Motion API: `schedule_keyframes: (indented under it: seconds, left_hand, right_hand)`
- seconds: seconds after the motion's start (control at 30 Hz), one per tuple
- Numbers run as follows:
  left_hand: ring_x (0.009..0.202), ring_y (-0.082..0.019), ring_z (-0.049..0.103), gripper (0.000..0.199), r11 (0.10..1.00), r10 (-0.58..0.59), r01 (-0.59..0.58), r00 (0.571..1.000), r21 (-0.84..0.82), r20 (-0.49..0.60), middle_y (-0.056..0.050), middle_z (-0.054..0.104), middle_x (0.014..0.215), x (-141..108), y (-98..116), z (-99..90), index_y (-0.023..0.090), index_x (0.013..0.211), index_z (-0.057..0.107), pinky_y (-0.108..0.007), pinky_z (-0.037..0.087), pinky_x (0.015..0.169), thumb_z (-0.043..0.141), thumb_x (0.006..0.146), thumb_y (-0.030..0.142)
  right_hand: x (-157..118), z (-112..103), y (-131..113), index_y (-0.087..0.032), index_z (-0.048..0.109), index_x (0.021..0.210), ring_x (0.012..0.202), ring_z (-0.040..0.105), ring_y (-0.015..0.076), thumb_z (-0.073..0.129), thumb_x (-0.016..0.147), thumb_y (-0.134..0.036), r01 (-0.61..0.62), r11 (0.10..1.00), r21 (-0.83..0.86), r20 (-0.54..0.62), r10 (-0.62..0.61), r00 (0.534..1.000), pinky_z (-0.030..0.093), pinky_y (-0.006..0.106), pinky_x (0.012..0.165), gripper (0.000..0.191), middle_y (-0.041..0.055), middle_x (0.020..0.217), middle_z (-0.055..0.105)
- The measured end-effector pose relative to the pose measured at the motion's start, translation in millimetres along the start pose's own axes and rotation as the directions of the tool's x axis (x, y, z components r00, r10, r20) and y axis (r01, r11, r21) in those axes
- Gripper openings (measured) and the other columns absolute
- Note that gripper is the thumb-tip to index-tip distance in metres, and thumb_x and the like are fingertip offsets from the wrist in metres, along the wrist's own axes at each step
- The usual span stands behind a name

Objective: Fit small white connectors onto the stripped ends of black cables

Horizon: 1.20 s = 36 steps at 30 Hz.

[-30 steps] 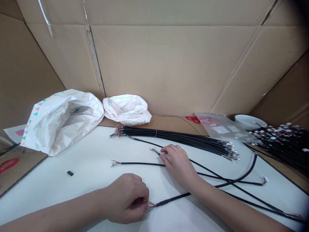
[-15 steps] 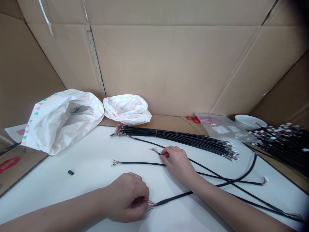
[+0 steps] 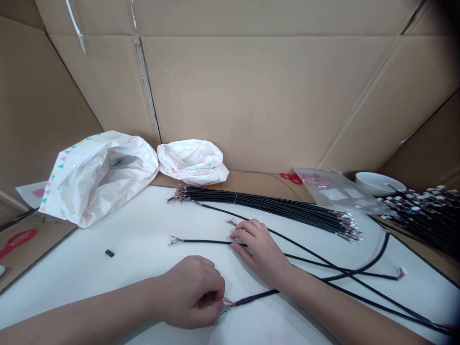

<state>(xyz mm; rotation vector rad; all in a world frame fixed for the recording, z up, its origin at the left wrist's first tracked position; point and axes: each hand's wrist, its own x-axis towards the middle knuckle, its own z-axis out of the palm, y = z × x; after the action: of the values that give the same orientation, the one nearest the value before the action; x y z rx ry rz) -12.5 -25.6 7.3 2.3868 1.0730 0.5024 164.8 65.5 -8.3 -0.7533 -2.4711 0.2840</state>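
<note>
My left hand point(image 3: 196, 292) is closed in a pinch on the thin coloured wires point(image 3: 227, 304) at the end of a black cable point(image 3: 251, 298). The fingertips hide the wires' far ends. My right hand point(image 3: 257, 249) lies over the cables with thumb and fingers apart. Between them passes a second black cable point(image 3: 204, 241), which ends in a small white connector point(image 3: 171, 240) at the left. Bare wire ends point(image 3: 232, 222) of another cable stick out just beyond the right fingertips. The right hand and forearm cover parts of these cables.
Behind the hands lies a tied bundle of black cables point(image 3: 266, 203). White plastic bags point(image 3: 89, 182) stand at the back left. A small black piece point(image 3: 109, 253) lies on the white board. At the right are a clear bag point(image 3: 338, 191), a white bowl point(image 3: 379, 184) and piled cables point(image 3: 431, 225).
My right hand's thumb and fingers have spread apart and the hand has shifted slightly left and down. My left hand keeps its pinch on the wires. The view has turned slightly left.
</note>
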Motion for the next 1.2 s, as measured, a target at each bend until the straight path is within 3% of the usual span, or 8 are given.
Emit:
schedule_keyframes:
  seconds: [0.73,0.8,0.87,0.93,1.03,1.1,1.13,1.2]
  left_hand:
    - [0.051,-0.011,0.041,0.005,1.000,0.029,-0.029,0.999,0.003,-0.014,0.002,0.053,0.054,-1.6,-0.8,1.8,0.019,0.067,0.047,-0.022,0.036,0.056,0.049,0.065,0.015]
    - [0.053,-0.012,0.044,0.007,0.999,0.051,-0.052,0.997,-0.003,-0.052,0.001,0.054,0.059,-3.0,0.5,-0.4,0.019,0.075,0.049,-0.022,0.037,0.055,0.047,0.068,0.016]
    - [0.054,-0.013,0.045,0.016,0.992,0.125,-0.119,0.976,0.041,-0.179,-0.001,0.053,0.062,-6.1,0.9,-4.2,0.019,0.086,0.049,-0.024,0.037,0.053,0.045,0.071,0.015]
    - [0.057,-0.014,0.045,0.027,0.966,0.250,-0.202,0.884,0.159,-0.396,-0.002,0.050,0.065,-10.2,-1.9,-8.9,0.019,0.095,0.045,-0.025,0.036,0.052,0.045,0.070,0.009]
    - [0.068,-0.016,0.045,0.038,0.944,0.325,-0.158,0.588,0.288,-0.741,-0.003,0.044,0.075,-13.9,-14.5,-15.1,0.021,0.097,0.042,-0.028,0.038,0.060,0.051,0.066,0.002]
    - [0.074,-0.016,0.042,0.038,0.982,0.186,-0.044,0.403,0.183,-0.896,-0.003,0.040,0.083,-12.6,-26.4,-18.0,0.022,0.096,0.042,-0.029,0.037,0.066,0.057,0.066,0.005]
    - [0.075,-0.016,0.041,0.036,0.997,0.066,0.003,0.362,0.072,-0.930,-0.003,0.039,0.084,-10.9,-32.0,-19.0,0.023,0.097,0.041,-0.029,0.036,0.067,0.059,0.069,0.009]
    - [0.076,-0.015,0.041,0.032,0.976,-0.216,0.057,0.368,-0.210,-0.904,-0.002,0.040,0.087,-6.6,-40.5,-20.5,0.023,0.102,0.041,-0.027,0.036,0.068,0.057,0.076,0.020]
  right_hand:
    - [-1.2,8.7,3.5,-0.016,0.055,0.079,0.086,0.046,0.0184,0.047,0.084,-0.011,-0.007,0.998,-0.070,0.041,0.010,0.999,0.038,0.035,0.076,0.010,0.0044,0.088,0.057]
    - [-1.1,7.2,5.0,-0.016,0.053,0.079,0.084,0.047,0.0181,0.045,0.084,-0.010,-0.025,0.996,-0.083,0.002,0.025,1.000,0.039,0.034,0.074,0.012,0.0047,0.087,0.056]
    - [0.0,2.7,5.3,-0.016,0.050,0.079,0.080,0.048,0.0162,0.040,0.085,-0.009,-0.059,0.996,-0.062,-0.046,0.056,0.997,0.040,0.031,0.071,0.014,0.0047,0.087,0.054]
    - [1.6,-4.2,5.0,-0.016,0.047,0.079,0.075,0.049,0.0130,0.035,0.086,-0.008,-0.096,0.995,-0.010,-0.063,0.096,0.993,0.041,0.026,0.067,0.017,0.0041,0.089,0.052]
    - [3.4,-15.7,5.1,-0.017,0.043,0.079,0.069,0.050,0.0106,0.031,0.087,-0.009,-0.152,0.988,0.034,-0.039,0.153,0.987,0.041,0.023,0.062,0.017,0.0033,0.090,0.050]
    - [4.1,-21.9,6.6,-0.018,0.042,0.078,0.069,0.050,0.0112,0.031,0.088,-0.012,-0.182,0.983,0.038,-0.036,0.183,0.982,0.041,0.024,0.063,0.016,0.0030,0.089,0.049]
    - [4.3,-24.2,7.7,-0.018,0.042,0.078,0.069,0.049,0.0116,0.031,0.088,-0.012,-0.195,0.980,0.041,-0.040,0.196,0.980,0.040,0.025,0.063,0.016,0.0029,0.088,0.049]
    - [4.3,-26.6,9.7,-0.019,0.041,0.077,0.069,0.049,0.0120,0.030,0.088,-0.012,-0.213,0.976,0.050,-0.041,0.215,0.976,0.040,0.025,0.063,0.017,0.0026,0.087,0.049]
